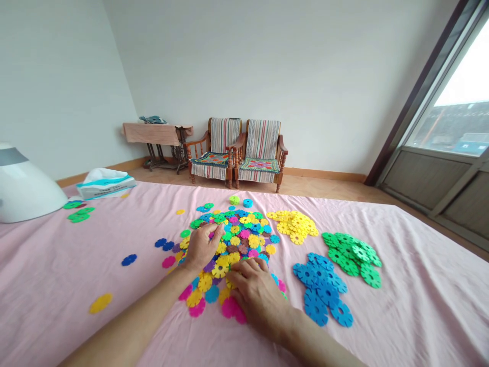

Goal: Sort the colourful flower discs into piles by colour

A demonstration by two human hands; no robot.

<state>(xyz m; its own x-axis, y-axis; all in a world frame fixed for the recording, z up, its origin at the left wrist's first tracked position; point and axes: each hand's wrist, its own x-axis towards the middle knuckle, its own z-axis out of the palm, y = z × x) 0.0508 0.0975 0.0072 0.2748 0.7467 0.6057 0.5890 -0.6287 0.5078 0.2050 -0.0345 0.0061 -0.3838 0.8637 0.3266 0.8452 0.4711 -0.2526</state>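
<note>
A mixed pile of notched plastic discs (244, 234) in yellow, green, blue, pink, purple and brown lies on the pink cloth (153, 316). Over the pile's left part is my left hand (204, 245), its fingers pinched together; what they hold, if anything, is hidden. My right hand (256, 293) rests at the pile's near side with curled fingers beside a yellow disc (221, 267); the fingertips are partly hidden. To the right lie separate heaps of yellow discs (296, 224), blue discs (319, 285) and green discs (351, 255).
A tissue box (107, 186) and a white rounded appliance (28, 188) stand at the left. Small green and blue stacks sit behind the pile. Loose discs are scattered left of it. Two wooden chairs (262, 145) and a cloth-covered sewing table (153, 133) are beyond.
</note>
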